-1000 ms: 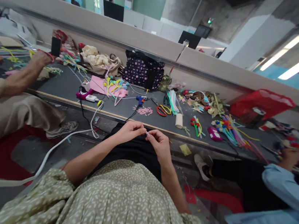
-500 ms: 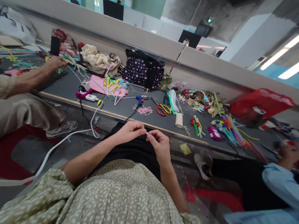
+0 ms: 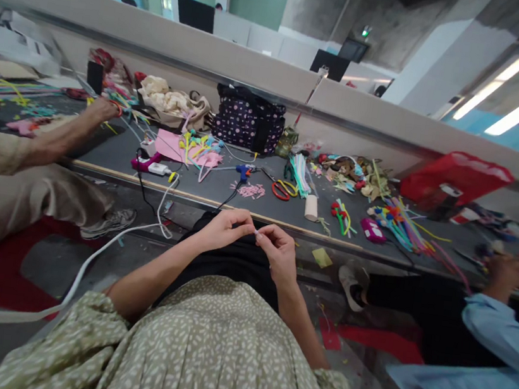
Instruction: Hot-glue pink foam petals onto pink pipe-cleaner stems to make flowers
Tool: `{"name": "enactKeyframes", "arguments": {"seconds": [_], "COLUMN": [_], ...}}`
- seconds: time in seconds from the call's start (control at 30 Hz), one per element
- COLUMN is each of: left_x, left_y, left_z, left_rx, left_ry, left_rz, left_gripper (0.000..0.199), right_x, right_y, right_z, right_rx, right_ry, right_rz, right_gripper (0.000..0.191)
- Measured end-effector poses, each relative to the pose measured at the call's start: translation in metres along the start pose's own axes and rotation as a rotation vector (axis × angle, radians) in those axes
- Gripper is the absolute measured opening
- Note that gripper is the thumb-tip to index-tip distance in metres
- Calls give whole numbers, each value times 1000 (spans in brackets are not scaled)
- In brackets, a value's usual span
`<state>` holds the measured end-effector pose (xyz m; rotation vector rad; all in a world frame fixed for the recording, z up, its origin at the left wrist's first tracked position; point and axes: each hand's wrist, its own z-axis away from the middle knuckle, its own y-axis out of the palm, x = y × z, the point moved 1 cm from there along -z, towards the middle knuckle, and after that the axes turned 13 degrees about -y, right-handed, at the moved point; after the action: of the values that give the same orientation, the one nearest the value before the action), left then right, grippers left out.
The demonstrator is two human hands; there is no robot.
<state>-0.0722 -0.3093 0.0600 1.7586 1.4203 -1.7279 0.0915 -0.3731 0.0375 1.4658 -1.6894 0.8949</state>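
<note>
Fingertips of my left hand [image 3: 227, 228] and my right hand [image 3: 279, 249] meet over my lap, just short of the table edge. Between them they pinch a tiny pale pink piece [image 3: 255, 231]; the fingers cover most of it, and its exact shape is too small to make out. On the table ahead lies a loose pile of small pink pieces [image 3: 251, 191]. Behind the pile rests a blue glue gun [image 3: 244, 172], its black cord hanging over the edge. Scissors with red and yellow handles [image 3: 282, 190] lie to the pile's right.
A pink sheet with yellow flower parts [image 3: 175, 145] and a white power strip [image 3: 159, 169] lie left. Rightward are a beige cylinder [image 3: 311, 208], pipe cleaners [image 3: 299, 175] and a magenta box [image 3: 372, 230]. A dark patterned bag [image 3: 245, 119] stands behind. People work on both sides.
My hands keep almost the same place, fingertips still together on the small piece. The co-worker's forearm at left shifts slightly, and the co-worker's hands at right move a little to the right.
</note>
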Motion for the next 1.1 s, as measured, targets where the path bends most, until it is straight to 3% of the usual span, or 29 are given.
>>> {"name": "enactKeyframes", "arguments": {"seconds": [0.2, 0.73, 1.1], "left_x": [-1, -2, -6], "left_y": [0, 1, -1], "left_z": [0, 2, 4], "left_rx": [-55, -58, -58], "left_ry": [-3, -27, 84], "left_rz": [-2, 62, -1], "left_gripper": [29, 28, 27], "right_x": [0, 3, 2], "right_y": [1, 2, 2], "right_z": [-1, 0, 2], "right_rx": [2, -10, -29], "right_ry": [-10, -5, -14], "right_rz": [10, 15, 30], "right_gripper": [16, 17, 18]}}
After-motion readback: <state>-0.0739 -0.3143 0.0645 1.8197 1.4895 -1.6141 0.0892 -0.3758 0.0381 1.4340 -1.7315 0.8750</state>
